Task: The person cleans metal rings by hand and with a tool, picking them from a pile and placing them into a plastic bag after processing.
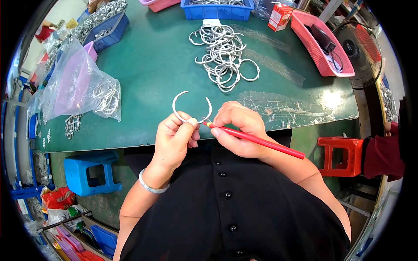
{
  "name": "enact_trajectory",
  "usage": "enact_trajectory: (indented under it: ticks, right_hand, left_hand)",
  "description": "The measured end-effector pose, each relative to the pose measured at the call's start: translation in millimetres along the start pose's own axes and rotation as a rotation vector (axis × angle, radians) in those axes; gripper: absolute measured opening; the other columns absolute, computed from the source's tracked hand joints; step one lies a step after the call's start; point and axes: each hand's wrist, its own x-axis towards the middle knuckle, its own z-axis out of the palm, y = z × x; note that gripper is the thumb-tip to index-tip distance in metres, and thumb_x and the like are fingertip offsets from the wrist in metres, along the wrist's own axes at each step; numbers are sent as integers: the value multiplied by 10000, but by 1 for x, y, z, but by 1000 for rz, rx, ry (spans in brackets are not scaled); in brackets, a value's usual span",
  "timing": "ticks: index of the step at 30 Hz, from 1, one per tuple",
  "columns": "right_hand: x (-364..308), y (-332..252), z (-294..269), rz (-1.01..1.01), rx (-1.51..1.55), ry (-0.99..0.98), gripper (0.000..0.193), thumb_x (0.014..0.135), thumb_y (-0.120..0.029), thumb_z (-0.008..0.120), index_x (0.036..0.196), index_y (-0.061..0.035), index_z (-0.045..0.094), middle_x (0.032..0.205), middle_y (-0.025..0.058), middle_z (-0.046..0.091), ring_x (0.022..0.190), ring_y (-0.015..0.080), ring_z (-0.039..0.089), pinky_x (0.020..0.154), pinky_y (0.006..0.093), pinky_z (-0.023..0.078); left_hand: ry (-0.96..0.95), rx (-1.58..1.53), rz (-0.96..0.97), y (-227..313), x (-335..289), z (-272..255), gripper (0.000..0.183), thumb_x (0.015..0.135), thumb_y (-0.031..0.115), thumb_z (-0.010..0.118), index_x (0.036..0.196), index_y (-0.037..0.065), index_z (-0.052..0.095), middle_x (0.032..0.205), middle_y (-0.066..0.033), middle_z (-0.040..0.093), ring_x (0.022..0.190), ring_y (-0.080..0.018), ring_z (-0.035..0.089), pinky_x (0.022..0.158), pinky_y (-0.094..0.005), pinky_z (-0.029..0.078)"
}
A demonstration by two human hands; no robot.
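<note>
My left hand (174,135) pinches an open silver bangle (176,102) at its lower edge, with the bangle's gap facing up. In my right hand (241,128) is a long red-handled tool (265,142) with a yellow band near its front end. Its thin tip meets or nearly meets the bangle's lower right side, close to my left fingertips; contact cannot be made out. Both hands are above the near edge of the green table (148,87). Farther back lies a loose heap of silver bangles (222,52), with a small white tag on top.
At the left lie a clear plastic bag (65,87) with rings and a blue bin (106,32). A blue tray (217,11) stands at the back. A pink basket (322,48), red carton (280,16) and fan (359,48) are right. Stools, blue (92,173) and red (340,155), flank me.
</note>
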Motion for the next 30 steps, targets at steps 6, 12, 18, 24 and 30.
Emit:
enact_trajectory:
  ticks: [6, 12, 18, 24, 30]
  right_hand:
    - [0, 0, -1, -46, -53, -20, 118, 672, 4, 644, 728, -47, 553, 695, 64, 578, 635, 228, 542, 604, 324, 421]
    - [1, 0, -4, -89, -111, -83, 129, 674, 21, 644, 741, -39, 551, 709, 70, 584, 646, 218, 552, 609, 314, 436]
    - [0, -2, -1, -96, -124, -47, 126, 670, 6, 648, 733, -44, 552, 700, 69, 577, 640, 232, 548, 604, 320, 431]
    - [2, -2, -2, -17, -79, 57, 125, 665, -8, 656, 734, -48, 560, 707, 69, 582, 642, 238, 554, 601, 320, 431]
    - [0, -4, -3, 19, -46, 45, 121, 669, -5, 655, 726, -49, 557, 708, 67, 586, 647, 227, 560, 596, 315, 431]
  left_hand:
    - [-8, -4, 7, 0, -2, 1, 86, 849, 98, 529, 774, 56, 523, 654, -13, 548, 510, -49, 491, 451, -170, 405]
    - [-11, 27, 14, 0, -2, 1, 78, 844, 85, 526, 774, 52, 525, 665, -14, 550, 523, -50, 496, 457, -173, 412]
    - [-12, 89, 6, -1, -7, 3, 90, 841, 86, 523, 760, 47, 529, 629, -13, 546, 505, -52, 490, 459, -175, 405]
    - [4, 106, 17, 2, -3, 2, 99, 842, 89, 521, 753, 46, 527, 611, -13, 544, 486, -53, 479, 459, -174, 396]
    - [11, 87, 11, 2, -3, 3, 101, 844, 91, 521, 751, 49, 524, 620, -12, 543, 489, -52, 478, 454, -173, 395]
